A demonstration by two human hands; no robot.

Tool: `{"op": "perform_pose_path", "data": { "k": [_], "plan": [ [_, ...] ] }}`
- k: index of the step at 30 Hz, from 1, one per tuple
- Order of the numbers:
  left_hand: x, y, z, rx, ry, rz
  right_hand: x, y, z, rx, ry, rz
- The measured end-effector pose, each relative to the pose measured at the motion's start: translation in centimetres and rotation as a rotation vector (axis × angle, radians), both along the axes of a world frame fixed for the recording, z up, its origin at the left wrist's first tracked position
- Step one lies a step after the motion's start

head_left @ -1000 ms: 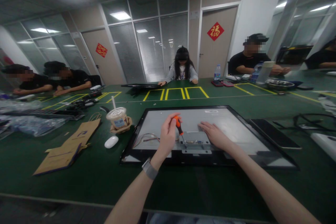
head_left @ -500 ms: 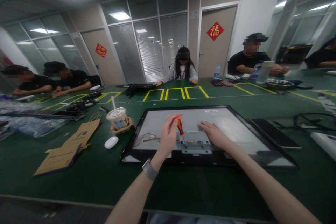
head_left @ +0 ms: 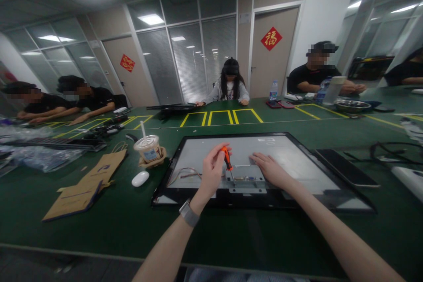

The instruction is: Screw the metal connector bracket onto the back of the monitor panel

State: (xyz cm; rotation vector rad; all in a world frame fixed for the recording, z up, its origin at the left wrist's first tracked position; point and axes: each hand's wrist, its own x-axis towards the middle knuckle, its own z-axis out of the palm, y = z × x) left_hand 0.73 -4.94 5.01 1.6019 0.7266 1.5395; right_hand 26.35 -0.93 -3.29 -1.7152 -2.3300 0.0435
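Note:
My left hand (head_left: 213, 165) is closed round the orange and black handle of a screwdriver (head_left: 227, 158). The shaft slants down to the metal bracket (head_left: 247, 174) near the front edge of an opened monitor panel (head_left: 287, 152), which lies flat on the table with its grey back up. Connectors show along the bracket's front. My right hand (head_left: 269, 167) rests flat on the panel and the bracket's right side, its fingers stretched out, holding nothing. Thin wires (head_left: 187, 172) run across the panel left of my left hand. The exact spot of the screwdriver's tip is too small to make out.
Left of the panel are a white mouse (head_left: 140, 179), a lidded drink cup (head_left: 147, 147) with a straw, and a brown paper bag (head_left: 87, 180). To its right lies a dark flat slab (head_left: 345, 166) near black cables (head_left: 393, 152). Several people sit around the green table (head_left: 132, 233).
Both my hands and the screwdriver stay almost in place. At the far left, a seated person's arm has shifted on the table.

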Motion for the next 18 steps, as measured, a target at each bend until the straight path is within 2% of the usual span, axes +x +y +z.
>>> {"op": "perform_pose_path", "data": {
  "k": [2,8,18],
  "plan": [
    [-0.02,0.14,-0.18,0.049,0.034,0.032,-0.05,-0.06,0.10,-0.004,-0.003,-0.005],
    [0.11,0.60,-0.79,0.197,0.122,0.234,-0.05,-0.19,0.07,0.003,-0.039,0.005],
    [0.13,0.62,-0.80,0.219,0.107,0.276,0.05,-0.01,-0.26,0.009,-0.002,0.006]
  ]
}}
